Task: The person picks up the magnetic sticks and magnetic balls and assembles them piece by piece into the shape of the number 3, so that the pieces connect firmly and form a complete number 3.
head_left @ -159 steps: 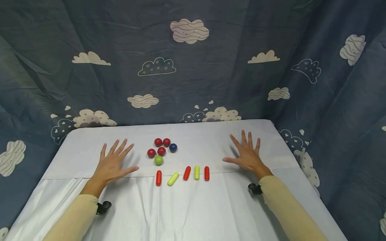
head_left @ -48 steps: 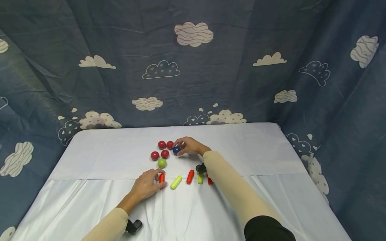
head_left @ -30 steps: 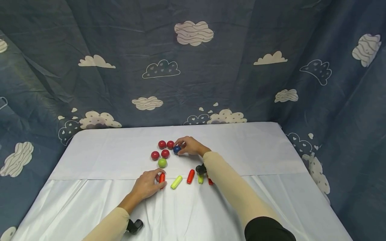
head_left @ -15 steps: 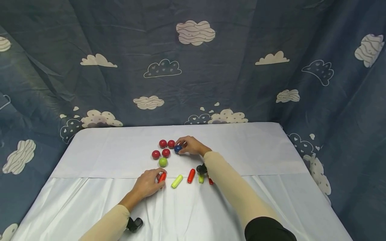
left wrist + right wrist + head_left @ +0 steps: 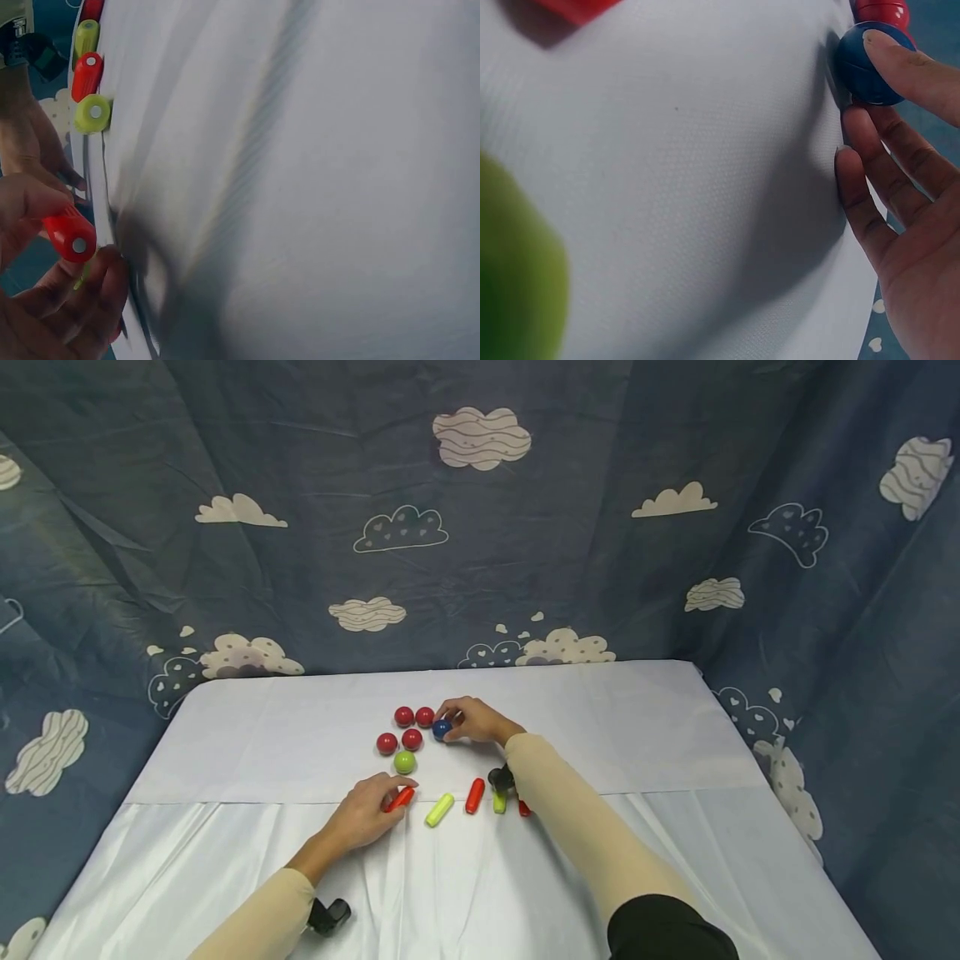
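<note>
My left hand (image 5: 363, 814) pinches a short red rod (image 5: 401, 799) between thumb and fingers; it lies tilted. The left wrist view shows a pale dot on the end of that red rod (image 5: 71, 234). Farther back, my right hand (image 5: 480, 721) holds a glossy blue ball (image 5: 442, 730), with the thumb on the blue ball (image 5: 870, 66) in the right wrist view. Several red balls (image 5: 412, 740) sit left of it, and a green ball (image 5: 405, 762) lies in front of them.
Right of the left hand lie a yellow-green rod (image 5: 439, 810) and a red rod (image 5: 475, 796). Another yellow-green rod (image 5: 499, 802) and a red rod (image 5: 524, 808) are partly hidden by the right forearm. A white cloth (image 5: 600, 710) covers the table; a cloud-print curtain (image 5: 525, 568) hangs behind.
Both hands have come inward from being spread at the sides to the red rod and blue ball. Lately the left hand has tilted the red rod, its far end swinging rightward; the right hand stays put.
</note>
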Demonstrator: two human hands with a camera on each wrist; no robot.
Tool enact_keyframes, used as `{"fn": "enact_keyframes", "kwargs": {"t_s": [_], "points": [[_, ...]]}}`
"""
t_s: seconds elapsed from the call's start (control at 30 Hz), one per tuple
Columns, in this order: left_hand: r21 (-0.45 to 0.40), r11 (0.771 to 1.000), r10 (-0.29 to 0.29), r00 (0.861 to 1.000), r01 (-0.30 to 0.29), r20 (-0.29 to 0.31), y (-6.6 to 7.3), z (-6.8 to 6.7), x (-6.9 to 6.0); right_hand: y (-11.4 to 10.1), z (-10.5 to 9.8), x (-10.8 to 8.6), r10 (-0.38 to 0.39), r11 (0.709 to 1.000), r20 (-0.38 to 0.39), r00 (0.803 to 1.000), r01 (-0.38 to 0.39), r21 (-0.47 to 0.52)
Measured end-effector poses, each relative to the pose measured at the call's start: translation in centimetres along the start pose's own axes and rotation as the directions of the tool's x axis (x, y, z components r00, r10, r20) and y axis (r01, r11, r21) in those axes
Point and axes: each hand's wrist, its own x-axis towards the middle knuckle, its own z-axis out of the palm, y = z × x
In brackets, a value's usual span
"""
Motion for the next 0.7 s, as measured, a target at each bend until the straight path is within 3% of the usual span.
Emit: {"fn": "enact_keyframes", "kwargs": {"t_s": [0.17,0.37,0.7], "points": [[-0.025,0.997,0.076,0.997,-0.076,0.015,0.2,-0.5,-0.1,0.1,0.0,0.0,-0.001,1.0,0.0,1.0,0.001,0.016],[-0.063,0.994,0.089,0.993,-0.084,0.075,1.0,-0.6,-0.1,0.2,0.0,0.0,0.004,0.999,0.009,1.0,-0.004,0.031],[-0.035,0.987,0.159,0.98,-0.155,0.118,1.8,0.0,0.0,0.1,-0.1,-0.2,0.016,0.998,0.01,1.0,-0.016,0.061]]}}
